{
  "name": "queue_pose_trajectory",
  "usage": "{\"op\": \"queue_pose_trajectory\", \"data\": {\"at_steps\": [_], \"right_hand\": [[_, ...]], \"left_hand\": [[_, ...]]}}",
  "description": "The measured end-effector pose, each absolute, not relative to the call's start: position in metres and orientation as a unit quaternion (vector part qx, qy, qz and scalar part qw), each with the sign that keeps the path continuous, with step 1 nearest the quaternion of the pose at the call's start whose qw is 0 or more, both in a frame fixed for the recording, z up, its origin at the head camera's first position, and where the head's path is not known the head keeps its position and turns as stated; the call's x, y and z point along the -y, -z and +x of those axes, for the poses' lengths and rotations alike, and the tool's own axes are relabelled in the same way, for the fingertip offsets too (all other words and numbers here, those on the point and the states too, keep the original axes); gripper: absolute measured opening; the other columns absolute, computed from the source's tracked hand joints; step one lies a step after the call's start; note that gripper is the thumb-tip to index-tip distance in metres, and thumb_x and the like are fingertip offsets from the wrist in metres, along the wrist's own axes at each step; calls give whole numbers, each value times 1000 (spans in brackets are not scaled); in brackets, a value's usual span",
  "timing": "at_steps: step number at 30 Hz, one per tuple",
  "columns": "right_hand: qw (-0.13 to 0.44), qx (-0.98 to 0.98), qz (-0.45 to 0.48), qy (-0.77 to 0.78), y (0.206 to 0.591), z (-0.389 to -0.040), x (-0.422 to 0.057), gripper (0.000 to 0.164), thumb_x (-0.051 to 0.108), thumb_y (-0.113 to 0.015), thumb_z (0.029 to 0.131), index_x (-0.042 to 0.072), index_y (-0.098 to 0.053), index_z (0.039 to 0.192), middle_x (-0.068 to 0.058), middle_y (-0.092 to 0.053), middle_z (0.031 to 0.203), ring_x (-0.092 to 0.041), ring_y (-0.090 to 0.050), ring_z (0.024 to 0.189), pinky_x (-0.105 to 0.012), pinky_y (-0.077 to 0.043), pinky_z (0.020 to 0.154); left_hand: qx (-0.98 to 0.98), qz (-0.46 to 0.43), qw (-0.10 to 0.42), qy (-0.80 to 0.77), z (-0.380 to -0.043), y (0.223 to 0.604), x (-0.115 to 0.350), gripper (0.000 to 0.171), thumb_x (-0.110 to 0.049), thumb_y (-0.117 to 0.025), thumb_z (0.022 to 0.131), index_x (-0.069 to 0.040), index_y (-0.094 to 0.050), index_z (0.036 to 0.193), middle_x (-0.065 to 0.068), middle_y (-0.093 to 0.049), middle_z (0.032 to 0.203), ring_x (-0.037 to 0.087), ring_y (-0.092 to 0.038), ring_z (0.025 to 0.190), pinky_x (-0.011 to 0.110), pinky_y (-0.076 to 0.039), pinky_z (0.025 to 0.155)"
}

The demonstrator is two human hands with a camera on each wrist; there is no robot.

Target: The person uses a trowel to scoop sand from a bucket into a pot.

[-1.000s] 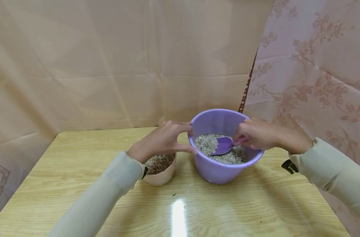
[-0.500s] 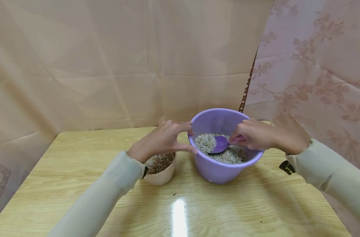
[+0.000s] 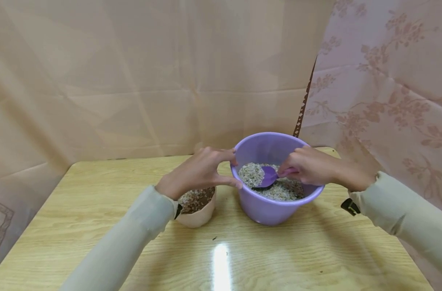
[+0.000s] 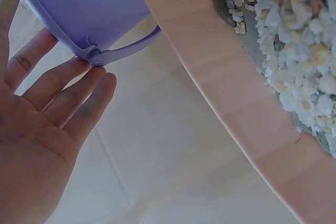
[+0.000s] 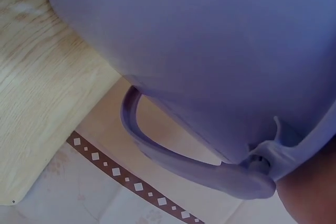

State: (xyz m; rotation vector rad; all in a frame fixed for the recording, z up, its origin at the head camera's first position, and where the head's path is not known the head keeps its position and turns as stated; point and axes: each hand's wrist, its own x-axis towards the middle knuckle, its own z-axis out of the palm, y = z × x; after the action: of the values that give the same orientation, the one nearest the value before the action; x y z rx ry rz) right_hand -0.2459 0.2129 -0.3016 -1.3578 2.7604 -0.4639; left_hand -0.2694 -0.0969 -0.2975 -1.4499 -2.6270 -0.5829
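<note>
A purple bucket (image 3: 268, 212), partly filled with pale gravel (image 3: 286, 189), stands on the table. My right hand (image 3: 312, 165) grips the handle of a purple scoop (image 3: 270, 176) inside it, its blade pointing left with gravel heaped at the tip. My left hand (image 3: 195, 171) touches the bucket's left rim, thumb and fingers spread apart. In the left wrist view the fingers (image 4: 86, 103) are extended, fingertips at the bucket's handle joint (image 4: 92, 56). Beneath my left wrist stands a beige pot (image 3: 197, 220) holding pebbles and brown material. The right wrist view shows the bucket's outer wall (image 5: 184, 40) and handle (image 5: 173, 158).
The wood-patterned table (image 3: 108, 210) carries both containers. A beige curtain (image 3: 152, 81) hangs behind it and a flowered pink cloth (image 3: 395, 101) hangs at the right. A small dark speck (image 3: 214, 238) lies on the tabletop in front of the pot.
My right hand has moved slightly left, pushing the scoop further left in the gravel. The left hand, bucket and pot have stayed in place.
</note>
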Motion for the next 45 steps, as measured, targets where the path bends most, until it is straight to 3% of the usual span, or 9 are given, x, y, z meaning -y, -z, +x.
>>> {"op": "queue_pose_trajectory", "data": {"at_steps": [5, 15, 28, 40, 45], "right_hand": [[14, -885, -439, 157, 303, -245, -213, 27, -9, -71, 80, 13, -80, 93, 10, -72, 77, 4, -51, 60, -22, -46, 55], [7, -882, -445, 156, 302, -245, -214, 26, -7, -71, 81, 14, -80, 94, 10, -72, 79, 5, -51, 62, -22, -46, 57], [22, -884, -423, 199, 306, -251, -216, 24, -6, -75, 81, 11, -80, 96, 6, -77, 91, -4, -70, 76, -23, -54, 66], [33, -884, -418, 207, 308, -253, -216, 23, -5, -75, 81, 11, -80, 97, 5, -76, 93, -8, -72, 81, -24, -55, 71], [44, -882, -414, 221, 303, -250, -216, 24, -6, -75, 81, 8, -79, 99, 2, -77, 95, -9, -72, 84, -23, -55, 73]], "left_hand": [[860, -473, 44, 188, -269, 297, 97, 47, -59, -78, 74, -21, -70, 101, 5, -63, 133, 14, -67, 89, 43, -28, 79], [858, -476, 47, 185, -268, 295, 97, 46, -59, -78, 75, -24, -70, 102, 1, -66, 129, 12, -67, 92, 43, -28, 79], [857, -476, 48, 188, -269, 297, 98, 46, -58, -78, 75, -24, -69, 103, -2, -69, 124, 9, -65, 87, 44, -29, 80], [852, -482, 49, 197, -269, 301, 99, 44, -57, -78, 76, -23, -69, 103, -2, -70, 124, 13, -68, 96, 42, -29, 83], [852, -482, 49, 197, -269, 299, 99, 45, -57, -78, 76, -22, -70, 103, 0, -68, 127, 11, -67, 90, 43, -31, 83]]}}
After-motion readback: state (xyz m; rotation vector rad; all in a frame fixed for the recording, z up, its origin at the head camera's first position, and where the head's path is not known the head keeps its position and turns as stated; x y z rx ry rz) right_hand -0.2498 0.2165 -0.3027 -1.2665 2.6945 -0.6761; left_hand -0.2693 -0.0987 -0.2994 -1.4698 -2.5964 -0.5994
